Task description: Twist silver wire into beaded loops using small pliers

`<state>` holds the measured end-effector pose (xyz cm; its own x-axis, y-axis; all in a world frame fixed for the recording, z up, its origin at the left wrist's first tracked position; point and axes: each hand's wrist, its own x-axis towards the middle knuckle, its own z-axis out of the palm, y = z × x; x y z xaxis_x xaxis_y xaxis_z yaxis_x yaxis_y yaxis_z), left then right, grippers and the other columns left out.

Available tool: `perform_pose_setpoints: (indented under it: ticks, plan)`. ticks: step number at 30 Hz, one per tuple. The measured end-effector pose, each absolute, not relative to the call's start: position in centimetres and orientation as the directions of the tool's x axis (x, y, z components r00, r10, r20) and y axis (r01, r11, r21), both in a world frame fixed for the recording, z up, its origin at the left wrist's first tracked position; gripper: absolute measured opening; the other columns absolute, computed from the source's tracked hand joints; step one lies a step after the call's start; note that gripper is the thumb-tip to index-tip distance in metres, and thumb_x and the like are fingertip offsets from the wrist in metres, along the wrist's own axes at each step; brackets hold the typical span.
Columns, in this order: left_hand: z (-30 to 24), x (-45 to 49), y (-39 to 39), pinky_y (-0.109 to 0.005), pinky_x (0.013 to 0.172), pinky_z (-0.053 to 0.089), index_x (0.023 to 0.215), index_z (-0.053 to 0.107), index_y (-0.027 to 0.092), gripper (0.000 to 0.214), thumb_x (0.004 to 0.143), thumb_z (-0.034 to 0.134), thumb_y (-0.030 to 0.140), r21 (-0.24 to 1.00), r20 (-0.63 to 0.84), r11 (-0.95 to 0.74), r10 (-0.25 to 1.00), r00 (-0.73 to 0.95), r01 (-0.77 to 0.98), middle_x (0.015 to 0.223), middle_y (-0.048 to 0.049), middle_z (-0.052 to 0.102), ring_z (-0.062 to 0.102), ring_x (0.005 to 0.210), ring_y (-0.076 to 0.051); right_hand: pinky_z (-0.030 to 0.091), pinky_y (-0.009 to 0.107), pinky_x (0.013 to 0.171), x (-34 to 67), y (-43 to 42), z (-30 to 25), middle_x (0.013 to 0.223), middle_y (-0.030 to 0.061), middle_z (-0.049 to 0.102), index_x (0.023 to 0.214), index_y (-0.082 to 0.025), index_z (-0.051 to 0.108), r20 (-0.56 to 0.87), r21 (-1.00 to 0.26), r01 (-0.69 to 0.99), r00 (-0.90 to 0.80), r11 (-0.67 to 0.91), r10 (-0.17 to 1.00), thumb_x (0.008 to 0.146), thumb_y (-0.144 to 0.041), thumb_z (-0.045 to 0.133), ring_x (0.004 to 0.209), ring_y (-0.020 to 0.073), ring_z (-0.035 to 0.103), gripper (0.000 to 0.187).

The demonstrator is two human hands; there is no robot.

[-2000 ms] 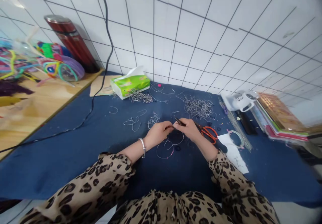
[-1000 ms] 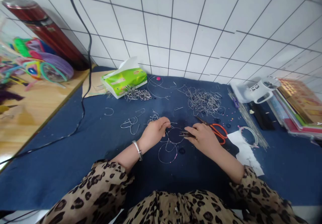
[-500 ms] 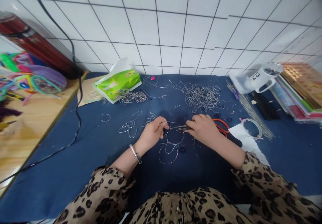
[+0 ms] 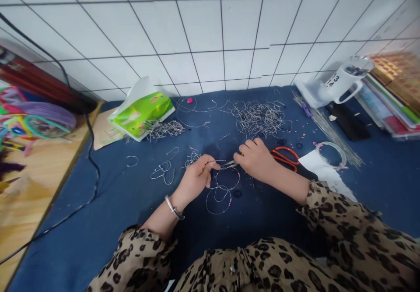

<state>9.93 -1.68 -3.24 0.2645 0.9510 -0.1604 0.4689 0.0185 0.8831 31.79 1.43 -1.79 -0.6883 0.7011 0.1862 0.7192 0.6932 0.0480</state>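
Note:
Pinched between the fingers of my left hand (image 4: 198,173) is the end of a thin silver wire. Below the fingertips hang joined wire loops (image 4: 218,213) threaded with small pink beads. My right hand (image 4: 256,158) is closed around pliers (image 4: 229,165), whose jaws point left and reach the wire close to my left fingertips. The palm hides the pliers' handles. Just right of the loops lies a small dark ring (image 4: 236,193) on the blue cloth. Bent wire pieces (image 4: 163,171) rest left of my left hand.
Behind my hands lies a tangled heap of wire hooks (image 4: 259,117). Red-handled scissors (image 4: 285,157), a wire coil (image 4: 332,155), straight wires (image 4: 334,130) and a white mug (image 4: 344,82) are on the right. A green tissue pack (image 4: 141,114) and black cable (image 4: 95,169) are on the left.
My right hand has shifted left with the pliers, bringing the jaws to the wire at my left fingertips. My left hand stays nearly in place. The camera view has turned slightly.

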Motion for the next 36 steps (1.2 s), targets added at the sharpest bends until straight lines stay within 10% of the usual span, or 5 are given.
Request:
perform_pose_setpoints:
  ticks: [29, 36]
  plan:
    - [-2.6, 10.7, -1.7, -0.018, 0.042, 0.033, 0.091, 0.056, 0.017, 0.021, 0.090, 0.042, 0.032, 0.919, -0.248, 0.118, 0.915, 0.318, 0.377, 0.045, 0.0053, 0.049, 0.043, 0.039, -0.007, 0.019, 0.033, 0.064, 32.7, 0.7, -2.1, 0.069, 0.0040, 0.054, 0.079, -0.016, 0.061, 0.206, 0.051, 0.698, -0.708, 0.715, 0.676, 0.087, -0.012, 0.041, 0.072, 0.0167, 0.038, 0.022]
    - [-3.8, 10.8, -1.7, -0.018, 0.044, 0.038, 0.092, 0.053, 0.018, 0.011, 0.085, 0.049, 0.026, 0.944, -0.215, 0.126, 0.936, 0.280, 0.304, 0.086, -0.0022, 0.067, 0.048, 0.041, -0.004, 0.020, 0.032, 0.063, 32.5, 0.4, -2.2, 0.071, 0.0046, 0.058, 0.075, -0.016, 0.060, 0.160, 0.017, 0.720, -0.687, 0.694, 0.709, 0.087, -0.015, 0.042, 0.071, 0.0160, 0.040, 0.022]
